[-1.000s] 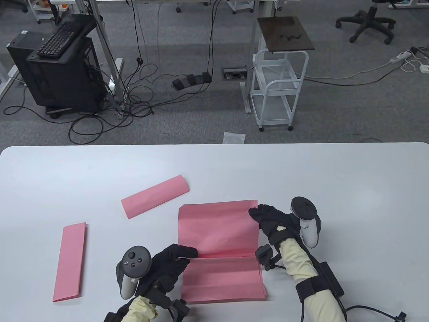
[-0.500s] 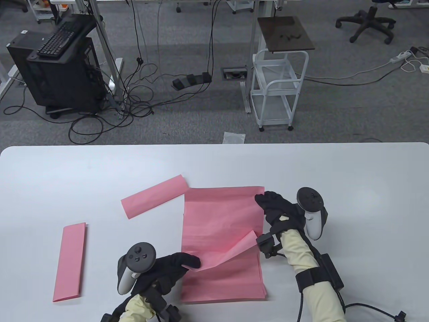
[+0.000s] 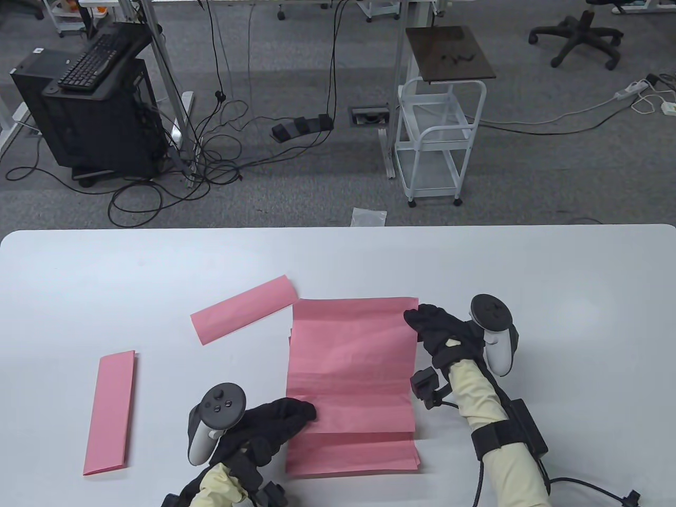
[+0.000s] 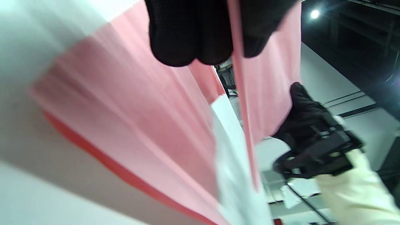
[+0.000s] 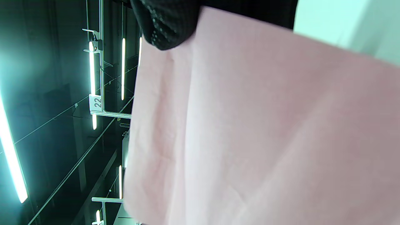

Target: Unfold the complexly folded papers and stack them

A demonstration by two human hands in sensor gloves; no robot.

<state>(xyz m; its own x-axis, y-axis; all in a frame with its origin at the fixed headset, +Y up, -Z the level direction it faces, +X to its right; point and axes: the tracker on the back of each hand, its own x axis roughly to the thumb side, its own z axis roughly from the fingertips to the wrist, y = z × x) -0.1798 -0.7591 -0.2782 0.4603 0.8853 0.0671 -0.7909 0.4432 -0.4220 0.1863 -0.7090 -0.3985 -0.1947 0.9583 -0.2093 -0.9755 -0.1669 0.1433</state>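
A creased pink sheet (image 3: pixel 351 359) is spread out over a stack of unfolded pink sheets (image 3: pixel 354 457) near the table's front edge. My left hand (image 3: pixel 298 414) pinches the sheet's near left edge; in the left wrist view the paper's edge (image 4: pixel 242 93) runs between my fingers (image 4: pixel 187 37). My right hand (image 3: pixel 420 319) pinches the far right corner, and the sheet (image 5: pixel 265 125) fills the right wrist view under a fingertip (image 5: pixel 165 28). Two papers are still folded: a slanted strip (image 3: pixel 243 315) left of the sheet and a long strip (image 3: pixel 110 413) at the near left.
The white table (image 3: pixel 554 274) carries only the papers. On the floor beyond its far edge stand a white cart (image 3: pixel 438 148), a black computer stand (image 3: pixel 90 100), loose cables and a small plastic bag (image 3: pixel 368 216).
The sheet's last fold has opened: my right hand carried the far edge away from me, and the loose flap by my left hand has dropped flat over the stack.
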